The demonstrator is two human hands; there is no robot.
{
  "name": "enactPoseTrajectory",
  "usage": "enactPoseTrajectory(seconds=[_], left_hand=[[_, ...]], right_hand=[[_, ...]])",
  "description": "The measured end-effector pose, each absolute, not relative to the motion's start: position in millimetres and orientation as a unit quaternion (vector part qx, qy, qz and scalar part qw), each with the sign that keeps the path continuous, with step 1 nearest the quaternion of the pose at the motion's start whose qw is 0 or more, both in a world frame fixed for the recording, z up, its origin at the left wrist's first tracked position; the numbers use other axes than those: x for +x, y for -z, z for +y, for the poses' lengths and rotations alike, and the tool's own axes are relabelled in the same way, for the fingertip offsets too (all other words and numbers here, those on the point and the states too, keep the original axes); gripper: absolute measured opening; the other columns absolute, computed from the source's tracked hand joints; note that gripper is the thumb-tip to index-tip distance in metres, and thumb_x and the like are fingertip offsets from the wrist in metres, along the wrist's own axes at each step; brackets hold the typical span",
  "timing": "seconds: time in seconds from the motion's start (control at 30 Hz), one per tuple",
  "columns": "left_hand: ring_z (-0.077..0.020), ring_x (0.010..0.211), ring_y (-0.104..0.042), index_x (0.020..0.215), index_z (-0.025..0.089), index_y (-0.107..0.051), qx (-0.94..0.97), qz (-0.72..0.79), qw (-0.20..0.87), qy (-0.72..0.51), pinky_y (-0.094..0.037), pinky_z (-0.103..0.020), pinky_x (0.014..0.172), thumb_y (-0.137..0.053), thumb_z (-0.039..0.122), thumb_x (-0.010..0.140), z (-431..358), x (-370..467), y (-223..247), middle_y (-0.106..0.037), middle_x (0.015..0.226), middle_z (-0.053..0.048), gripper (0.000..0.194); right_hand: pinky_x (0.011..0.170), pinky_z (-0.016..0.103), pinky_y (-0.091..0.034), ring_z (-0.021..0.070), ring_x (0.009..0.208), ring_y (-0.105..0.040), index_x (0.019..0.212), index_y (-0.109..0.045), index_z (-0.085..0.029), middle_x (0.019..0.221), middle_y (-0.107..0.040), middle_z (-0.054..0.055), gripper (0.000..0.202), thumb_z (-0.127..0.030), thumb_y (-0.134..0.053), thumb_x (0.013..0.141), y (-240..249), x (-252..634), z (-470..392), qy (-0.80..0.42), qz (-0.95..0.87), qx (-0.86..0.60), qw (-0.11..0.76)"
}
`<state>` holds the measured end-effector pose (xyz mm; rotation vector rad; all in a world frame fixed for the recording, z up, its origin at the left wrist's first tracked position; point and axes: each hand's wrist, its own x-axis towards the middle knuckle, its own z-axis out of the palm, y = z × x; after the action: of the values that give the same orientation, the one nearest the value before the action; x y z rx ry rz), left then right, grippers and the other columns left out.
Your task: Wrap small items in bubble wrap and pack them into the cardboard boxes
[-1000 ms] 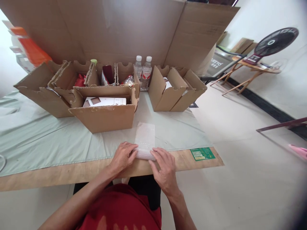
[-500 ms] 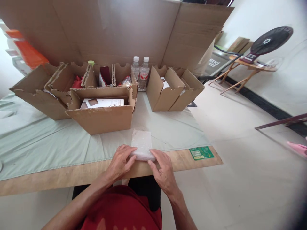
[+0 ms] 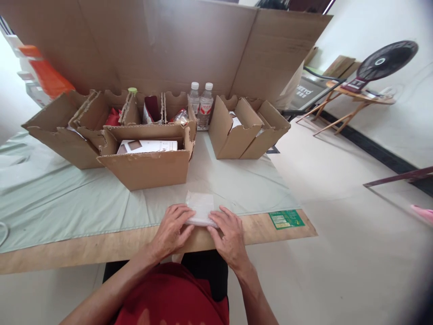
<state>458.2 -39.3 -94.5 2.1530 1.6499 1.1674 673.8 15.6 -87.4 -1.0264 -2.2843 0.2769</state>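
Note:
A whitish, translucent packet of what looks like bubble wrap (image 3: 202,209) lies at the front edge of the table, with a flat part stretching away from me. My left hand (image 3: 175,225) grips its near left corner, thumb at the near edge and fingers on top. On the opposite side, my right hand (image 3: 227,230) holds the near right corner in much the same way. Whatever the wrap may contain is hidden.
Beyond the packet stands a cardboard bin (image 3: 145,174) holding a white box (image 3: 149,146). More cardboard bins (image 3: 233,135) and two water bottles (image 3: 204,106) stand behind, before a tall cardboard sheet (image 3: 196,45). A green label (image 3: 286,219) is on the table's right front.
The far end of the wrap has come closer to my hands, so its flat part looks shorter. Both hands keep their hold at the near corners. The view has shifted slightly.

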Motion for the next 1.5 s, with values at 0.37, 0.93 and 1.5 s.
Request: enactPoseTrajectory(seconds=[0.37, 0.93, 1.5], left_hand=[[-0.0295, 0.101, -0.063, 0.123, 0.016, -0.065, 0.633, 0.655, 0.16, -0.381, -0.052, -0.049, 0.089, -0.054, 0.032, 0.093, -34.8, 458.0, 89.4, -0.069, 0.107, -0.013, 0.035], [-0.0201, 0.1, -0.066, 0.138, 0.021, -0.057, 0.151, 0.437, 0.638, -0.616, -0.05, -0.031, 0.092, -0.091, 0.04, 0.066, -53.7, 474.2, 71.2, -0.071, 0.109, -0.006, 0.082], [-0.0192, 0.085, -0.063, 0.12, 0.018, -0.067, 0.289, 0.5, 0.575, -0.579, -0.049, -0.029, 0.077, -0.082, 0.06, 0.07, -51.9, 443.7, 80.2, -0.07, 0.096, -0.006, 0.067]], right_hand=[[0.099, 0.047, -0.045, 0.0294, 0.122, -0.06, 0.13, -0.063, -0.024, 0.125, -0.071, 0.009, 0.035, -0.024, -0.059, 0.095, 88.5, 667.5, 14.8, -0.13, -0.866, -0.387, 0.288], [0.101, 0.044, -0.051, 0.0269, 0.115, -0.065, 0.11, -0.072, -0.025, 0.118, -0.072, 0.009, 0.022, -0.035, -0.062, 0.093, 71.0, 647.2, -3.7, -0.269, -0.807, -0.405, 0.334], [0.066, 0.027, -0.052, 0.018, 0.073, -0.062, 0.098, -0.069, -0.018, 0.082, -0.067, 0.003, 0.04, -0.054, -0.074, 0.08, 54.5, 639.2, 14.4, -0.603, -0.613, -0.438, 0.262]])
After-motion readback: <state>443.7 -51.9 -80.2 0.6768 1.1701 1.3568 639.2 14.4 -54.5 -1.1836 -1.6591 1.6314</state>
